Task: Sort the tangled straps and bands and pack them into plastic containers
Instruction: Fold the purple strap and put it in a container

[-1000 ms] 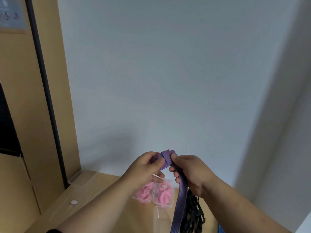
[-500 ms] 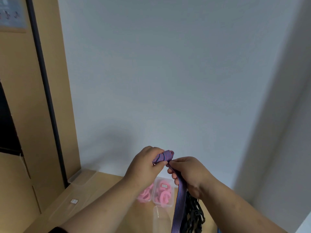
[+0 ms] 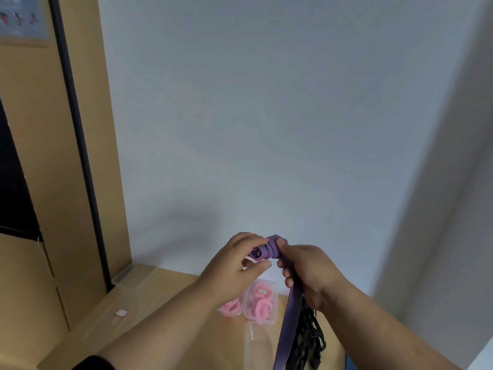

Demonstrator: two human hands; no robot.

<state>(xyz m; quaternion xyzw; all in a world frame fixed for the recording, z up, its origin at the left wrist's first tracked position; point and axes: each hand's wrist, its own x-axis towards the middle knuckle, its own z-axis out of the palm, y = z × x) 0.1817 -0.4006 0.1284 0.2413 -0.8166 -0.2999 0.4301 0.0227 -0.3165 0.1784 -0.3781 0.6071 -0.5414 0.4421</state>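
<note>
Both hands, left hand [image 3: 234, 265], right hand [image 3: 306, 271], rolling purple strap [image 3: 266, 248], tail hanging downward

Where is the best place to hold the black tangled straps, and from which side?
Judging from this view, grip the black straps near the top of the bunch, coming from the right. The purple strap hangs against their left side, and the right hand is directly above. Loose loops hang lower and would slip.

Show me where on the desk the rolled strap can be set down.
Free: bare wood left of the pink-band containers, out to the flat clear lid near the desk's left edge. Crowded: the near right, where the empty container, hanging purple strap and black straps bunch together.
</note>
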